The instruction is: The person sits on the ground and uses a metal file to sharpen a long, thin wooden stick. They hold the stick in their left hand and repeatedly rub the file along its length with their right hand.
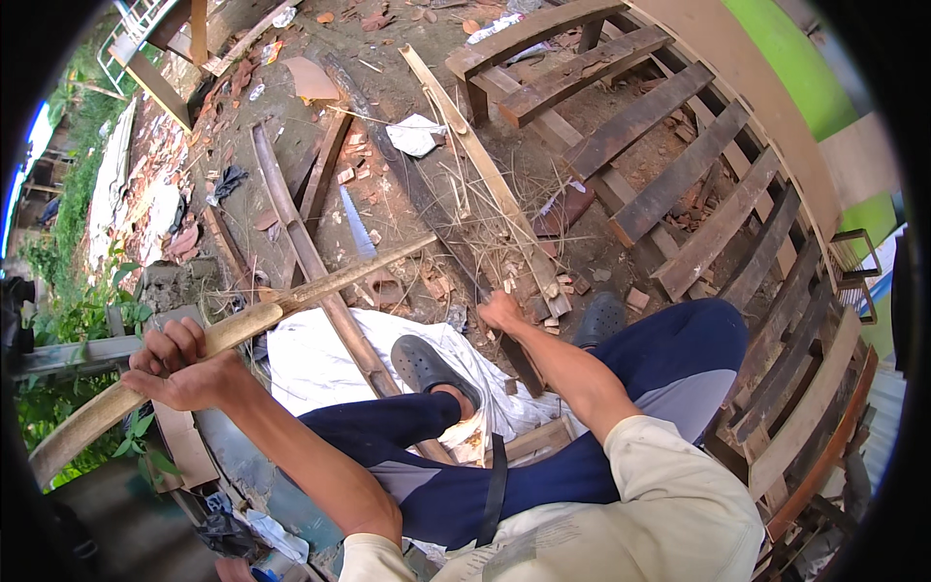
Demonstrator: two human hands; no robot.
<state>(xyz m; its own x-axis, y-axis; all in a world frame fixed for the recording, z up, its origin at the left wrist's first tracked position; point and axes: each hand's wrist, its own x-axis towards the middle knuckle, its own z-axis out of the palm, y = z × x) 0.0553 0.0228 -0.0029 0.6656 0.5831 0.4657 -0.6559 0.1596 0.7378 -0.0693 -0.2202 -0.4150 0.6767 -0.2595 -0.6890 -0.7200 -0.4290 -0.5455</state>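
A pale wooden pole [339, 282] is gripped in the left hand [184, 367], fingers curled round it, and is slanted from lower left toward the middle. The right hand [502, 312] is curled beside a dark beam [415, 189]; whether anything is gripped cannot be told. A white sheet [301, 349] is spread below; a slatted frame [679, 175] is seen at right.

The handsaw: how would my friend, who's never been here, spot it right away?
Start at the big white cloth on the ground. Just above it in the picture, the long pale wooden stick in the left hand passes in front of the handsaw. Look for its bluish, tapering blade; the wood pieces around it are brown.
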